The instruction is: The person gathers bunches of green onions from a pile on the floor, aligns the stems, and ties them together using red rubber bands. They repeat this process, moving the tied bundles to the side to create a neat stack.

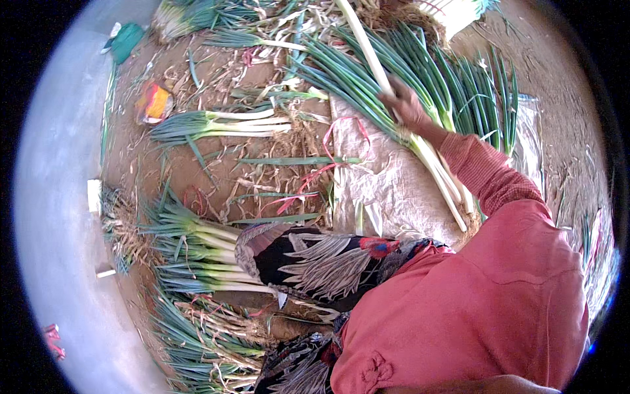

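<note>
My right hand [406, 106], slightly blurred, reaches out in a red sleeve, its fingers closed around the lower end of a long pale stalk [366, 47], which looks like a Welsh onion's white shaft and runs out past the top edge. Beneath the hand and forearm lie long Welsh onions [435, 167], their green leaves spread towards the top and their roots near my body. They rest partly on a pale woven plastic sheet [371, 197]. Beside it curls a loop of pink tie string [327, 135]. My left hand is out of view.
A small onion bunch [241, 125] lies on the soil among dry leaf scraps. More onions [211, 241] lie by my patterned trouser legs [320, 261]. Piles [182, 22] and a tied bundle [455, 15] are at the top. A yellow-and-red packet [156, 102] lies left.
</note>
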The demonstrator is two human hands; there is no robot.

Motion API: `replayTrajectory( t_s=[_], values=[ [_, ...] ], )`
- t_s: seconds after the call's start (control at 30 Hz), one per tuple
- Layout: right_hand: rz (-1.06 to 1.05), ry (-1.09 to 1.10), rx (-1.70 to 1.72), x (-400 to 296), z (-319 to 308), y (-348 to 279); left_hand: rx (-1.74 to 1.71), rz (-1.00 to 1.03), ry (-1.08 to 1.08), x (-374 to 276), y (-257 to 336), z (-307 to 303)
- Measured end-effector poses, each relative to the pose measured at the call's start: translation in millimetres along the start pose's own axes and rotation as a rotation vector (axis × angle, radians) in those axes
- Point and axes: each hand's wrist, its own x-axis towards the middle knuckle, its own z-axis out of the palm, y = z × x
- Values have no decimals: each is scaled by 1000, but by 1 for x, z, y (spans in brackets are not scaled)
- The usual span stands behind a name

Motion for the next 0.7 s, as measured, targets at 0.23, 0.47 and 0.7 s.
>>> replayTrajectory(
  t_s=[0.23,0.47,0.7],
  values=[
    [626,71,116,-98,-11,123,76,-86,-120,12,-19,47],
    [688,-48,-253,-65,-68,114,109,-162,-177,7,-51,56],
    [573,-297,-650,-167,-178,177,102,-132,-283,10,-58,73]
  ],
)
